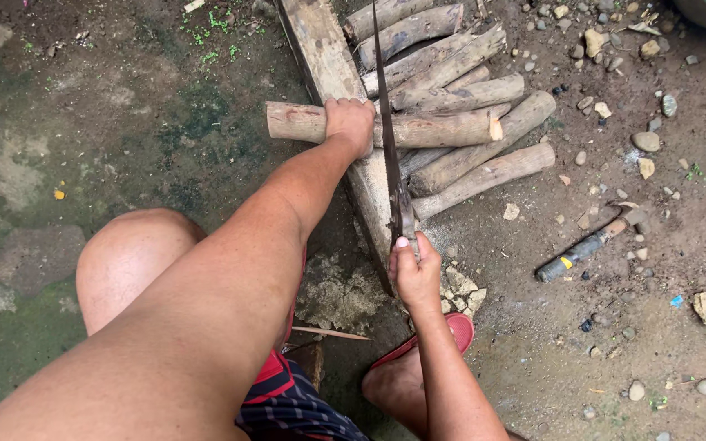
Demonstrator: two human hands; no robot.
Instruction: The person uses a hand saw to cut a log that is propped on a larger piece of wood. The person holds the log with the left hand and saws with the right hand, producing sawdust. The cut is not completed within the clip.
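One log: lying crosswise (pixel 418 128) on a plank (pixel 320 49), under the left fingers.
Left hand: fingers (pixel 350 122) are curling over the log, pressing it down.
Right hand: fingers (pixel 415 273) are wrapping shut around the handle of a long blade (pixel 387 139).
Blade: its edge is resting on the log, just beside the left fingers.
Progress: no cut is showing yet, so judging by this the log is staying whole.
Beyond the fingers: a pile of logs (pixel 451 65) is waiting.
Off right: a hammer (pixel 590 243) is lying on dirt.
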